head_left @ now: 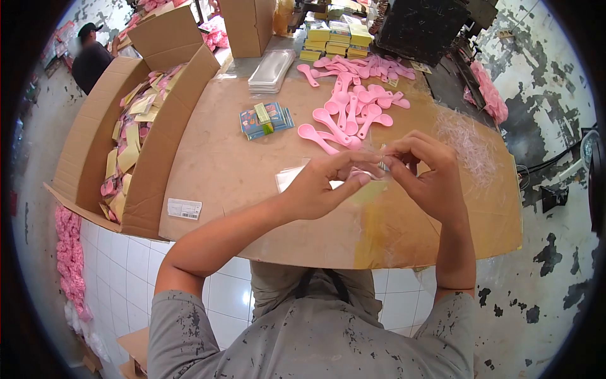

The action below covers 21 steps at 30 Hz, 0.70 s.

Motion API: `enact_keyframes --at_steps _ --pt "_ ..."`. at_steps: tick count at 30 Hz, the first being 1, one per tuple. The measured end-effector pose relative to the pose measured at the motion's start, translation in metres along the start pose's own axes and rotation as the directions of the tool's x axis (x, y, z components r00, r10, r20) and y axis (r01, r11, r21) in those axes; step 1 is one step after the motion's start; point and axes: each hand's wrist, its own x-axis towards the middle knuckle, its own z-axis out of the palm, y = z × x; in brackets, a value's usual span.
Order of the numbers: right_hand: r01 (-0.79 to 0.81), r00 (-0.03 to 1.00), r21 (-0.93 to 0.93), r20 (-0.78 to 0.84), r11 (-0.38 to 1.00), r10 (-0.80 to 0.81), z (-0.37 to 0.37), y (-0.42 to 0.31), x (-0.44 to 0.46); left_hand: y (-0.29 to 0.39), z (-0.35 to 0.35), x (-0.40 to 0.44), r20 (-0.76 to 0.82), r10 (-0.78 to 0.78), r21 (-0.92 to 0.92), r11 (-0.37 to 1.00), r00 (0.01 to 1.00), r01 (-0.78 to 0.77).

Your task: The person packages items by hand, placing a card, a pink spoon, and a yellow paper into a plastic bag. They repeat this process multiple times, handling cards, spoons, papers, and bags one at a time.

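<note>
My left hand point(325, 183) is closed on a clear plastic bag point(377, 169), its thumb and fingers on either side, with something pink showing between them. At the bag's upper edge, my right hand point(426, 169) pinches the film between thumb and fingertips. The bag's contents are mostly hidden by my fingers. Just beyond my hands lies a loose pile of pink spoons point(344, 120). White-looking flat bags point(289, 178) lie partly under my left hand. A bundle of blue printed cards point(255, 123), banded in yellow-green, sits farther left.
At left stands an open carton point(158, 151) full of packed pink spoons with yellow cards. A stack of clear bags point(271, 69) and yellow card bundles point(338, 36) are at the back. Plastic strips point(467, 142) lie at right. A person point(93, 60) is at far left.
</note>
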Motion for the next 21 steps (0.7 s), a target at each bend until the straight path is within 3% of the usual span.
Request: enact_keyframes --at_steps 5,8,11,14,17,21 --pt "-0.052 0.997 0.061 0.065 0.997 0.048 0.004 0.010 -0.002 0.003 -0.003 0.003 -0.039 -0.072 -0.106 0.992 0.997 0.067" --pt "-0.101 0.992 0.185 -0.055 0.977 0.113 0.015 0.025 -0.005 0.005 -0.004 0.005 -0.017 -0.183 -0.195 0.965 0.983 0.177" --pt "0.045 0.972 0.015 -0.230 0.999 -0.041 0.023 0.024 -0.001 0.004 -0.001 0.006 -0.079 -0.220 -0.254 0.948 0.972 0.194" --pt "0.283 0.899 -0.398 -0.207 0.873 -0.385 0.029 0.028 0.000 0.007 -0.008 0.004 -0.104 -0.301 0.025 0.952 0.948 0.305" --pt "0.330 0.891 -0.564 -0.080 0.757 -0.447 0.035 0.019 0.001 0.004 -0.003 0.000 -0.120 -0.166 0.136 0.974 0.979 0.181" --pt "0.354 0.871 -0.678 -0.010 0.644 -0.490 0.042 0.021 0.003 0.002 -0.004 -0.003 -0.111 -0.100 0.378 0.916 0.989 0.134"
